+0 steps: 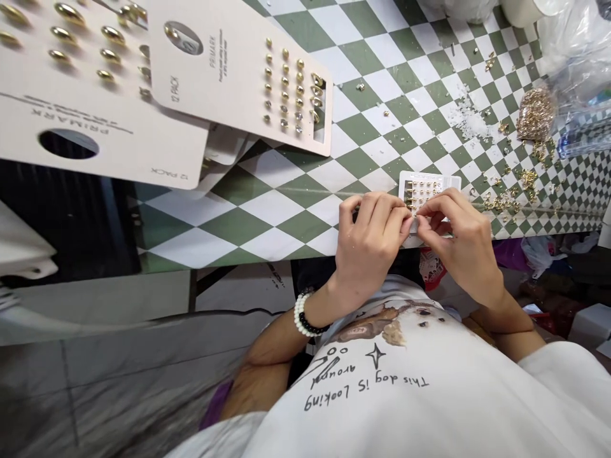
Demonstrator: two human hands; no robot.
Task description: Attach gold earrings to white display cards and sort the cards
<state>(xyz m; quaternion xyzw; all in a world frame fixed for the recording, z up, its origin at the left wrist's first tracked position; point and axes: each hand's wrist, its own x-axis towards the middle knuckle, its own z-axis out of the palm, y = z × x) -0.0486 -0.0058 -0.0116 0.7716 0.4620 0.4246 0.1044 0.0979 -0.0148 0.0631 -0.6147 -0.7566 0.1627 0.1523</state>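
A small white earring card (pixel 451 180) lies near the table's front edge, with rows of small gold earrings (pixel 426 187) on it. My left hand (pixel 370 238), above a black-and-white bead bracelet (pixel 301 316), covers the card's lower left corner with its fingertips pinched together. From the right, my right hand (pixel 456 242) reaches over the lower right of the card, thumb and forefinger pinched. The two sets of fingertips almost meet at the card's lower edge. Anything between them is too small to make out, and the fingers hide the lower part of the card.
Large cards of gold studs (pixel 238 76) lie at upper left on the green-and-white checkered table (pixel 300 197). To the right are loose gold earring pieces (pixel 527 181), a heap of clear bits (pixel 470 117), a bag of gold pieces (pixel 537 114) and clear plastic bags (pixel 580 76).
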